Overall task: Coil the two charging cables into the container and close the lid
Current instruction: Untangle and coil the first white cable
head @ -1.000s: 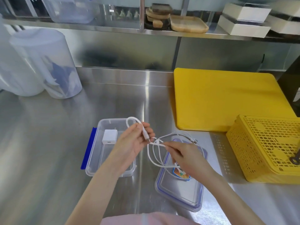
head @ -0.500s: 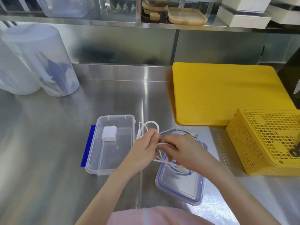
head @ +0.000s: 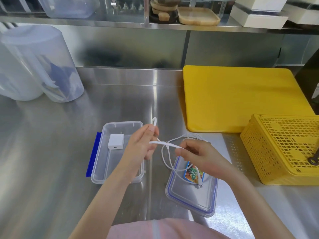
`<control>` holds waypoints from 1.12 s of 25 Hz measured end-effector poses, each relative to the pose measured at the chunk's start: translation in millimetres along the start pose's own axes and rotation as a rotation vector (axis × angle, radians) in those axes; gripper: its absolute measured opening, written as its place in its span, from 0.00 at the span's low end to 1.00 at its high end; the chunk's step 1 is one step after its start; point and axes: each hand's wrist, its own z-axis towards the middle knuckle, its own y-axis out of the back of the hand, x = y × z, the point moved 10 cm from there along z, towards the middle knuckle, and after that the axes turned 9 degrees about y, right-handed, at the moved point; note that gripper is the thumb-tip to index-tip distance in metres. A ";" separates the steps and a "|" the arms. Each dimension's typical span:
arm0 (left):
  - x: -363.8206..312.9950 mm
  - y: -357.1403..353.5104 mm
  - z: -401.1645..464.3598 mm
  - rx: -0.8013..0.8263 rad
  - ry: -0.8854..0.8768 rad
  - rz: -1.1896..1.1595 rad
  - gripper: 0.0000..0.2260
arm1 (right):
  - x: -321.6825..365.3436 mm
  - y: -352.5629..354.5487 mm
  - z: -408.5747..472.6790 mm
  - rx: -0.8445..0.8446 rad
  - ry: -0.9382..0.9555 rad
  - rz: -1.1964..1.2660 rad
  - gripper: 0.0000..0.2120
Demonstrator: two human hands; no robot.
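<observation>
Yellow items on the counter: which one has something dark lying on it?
The perforated yellow basket at the right edge; a dark metal object rests on it. The flat yellow cutting board behind it is bare.

Steel counter (head: 51, 152): yellow cutting board (head: 238, 99), yellow basket (head: 283, 149) right; translucent jug (head: 43, 64) left. Wooden trays (head: 196, 15) on shelf.

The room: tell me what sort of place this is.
Probably a commercial kitchen or food-prep area. The counter and the wall behind it are stainless steel, a large yellow cutting board lies on the counter, and wooden trays sit on a steel shelf above.
</observation>
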 end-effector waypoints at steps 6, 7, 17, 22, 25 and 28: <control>14.8 5.9 -5.4 0.132 0.186 -0.465 0.14 | -25.7 -8.5 -7.1 -0.024 -0.012 -0.076 0.07; 18.6 6.6 -5.5 0.140 0.217 -0.474 0.14 | -26.1 -5.6 -7.0 -0.074 -0.010 -0.096 0.09; 22.5 -16.2 -16.7 0.334 0.225 -0.109 0.13 | 34.8 72.7 1.3 -0.633 0.200 -0.037 0.07; 10.3 -11.3 -18.6 0.413 0.182 -0.407 0.10 | 7.9 46.0 10.6 -0.470 0.024 -0.042 0.14; 7.3 -11.6 -12.9 0.525 0.164 -0.712 0.09 | -12.5 9.2 9.5 -0.340 -0.063 0.055 0.12; 6.0 -7.7 -6.4 0.653 0.220 -1.033 0.16 | -25.0 -16.3 4.4 -0.228 -0.089 0.248 0.09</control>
